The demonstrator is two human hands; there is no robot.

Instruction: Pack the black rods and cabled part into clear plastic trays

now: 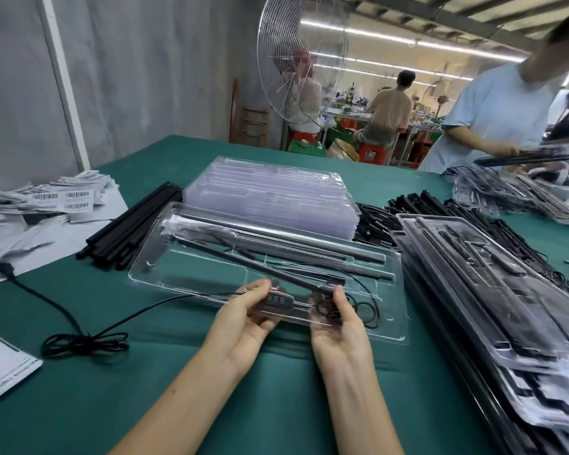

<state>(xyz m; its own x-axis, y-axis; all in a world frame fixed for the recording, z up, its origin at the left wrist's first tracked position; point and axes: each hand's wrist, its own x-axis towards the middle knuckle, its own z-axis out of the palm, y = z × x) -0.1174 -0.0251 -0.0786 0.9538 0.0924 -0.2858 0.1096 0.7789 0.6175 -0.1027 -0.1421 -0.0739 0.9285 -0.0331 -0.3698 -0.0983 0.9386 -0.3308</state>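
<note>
Left hand [243,323]: one small black cable controller [275,300] with three pale buttons is pinched between thumb and fingertips over the near edge of the tray.
Right hand [339,330]: one coil of thin black cable [327,311] is gripped between thumb and curled fingers, just beside the controller.
Open tray: one clear moulded plastic tray [151,277] is laid flat on the table, directly beyond both hands.
Rods in tray: three are counted. Two long dark rods [309,246] are seated in the far slots. One thin black rod [260,269] is slanted across the tray, its near end close to the right thumb.
Cable run: one black lead [145,311] is stretched left from the controller to one tangled black bundle [83,343] and on to one black plug [4,267].
Table: one green cloth-covered table [211,405] is seen under everything.
Empty trays: one stack of clear plastic trays [270,192] is set behind the open tray; the number cannot be told.
Loose rods: one heap of black rods [128,224] is placed left of the trays, too many to count.
Filled trays: one slumped stack of packed clear trays [506,307] is seen at the right.
Labels: one pile of white barcode slips [63,195] is spread at far left.
Fan: one round wire-guard fan [303,57] is stood beyond the table.
Other people: one person in a pale blue shirt [493,110] is at the far right corner; one person in a beige shirt [390,110] is seated in the background.
</note>
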